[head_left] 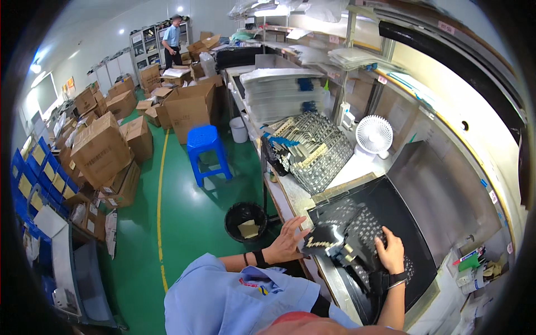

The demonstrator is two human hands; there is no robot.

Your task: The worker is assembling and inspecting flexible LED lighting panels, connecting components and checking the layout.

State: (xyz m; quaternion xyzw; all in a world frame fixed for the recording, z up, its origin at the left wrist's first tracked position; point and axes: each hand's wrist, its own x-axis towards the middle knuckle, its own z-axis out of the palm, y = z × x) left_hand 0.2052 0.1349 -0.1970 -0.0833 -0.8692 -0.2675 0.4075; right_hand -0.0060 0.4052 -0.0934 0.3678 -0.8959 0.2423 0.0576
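Black sheets with rows of pale dots (365,223) lie loosely heaped on a black work surface (416,237) in front of me. A pale notched strip and shiny pieces show at their near left side, partly smeared by motion. My left hand (288,241) is at the left edge of the heap, fingers spread; whether a fingertip touches a sheet I cannot tell. My right hand (392,251) rests at the heap's right side, thumb and fingers apart, fingertips against the dotted sheet. Beyond them sits a larger pile of similar dotted sheets (326,159).
A white fan (374,134) and stacked translucent sheets (282,95) stand farther along the bench. A metal panel (430,187) rises at right. Left are a black-lined bin (245,221), a blue stool (205,144) and cardboard boxes (100,148). Another person (172,42) stands far back.
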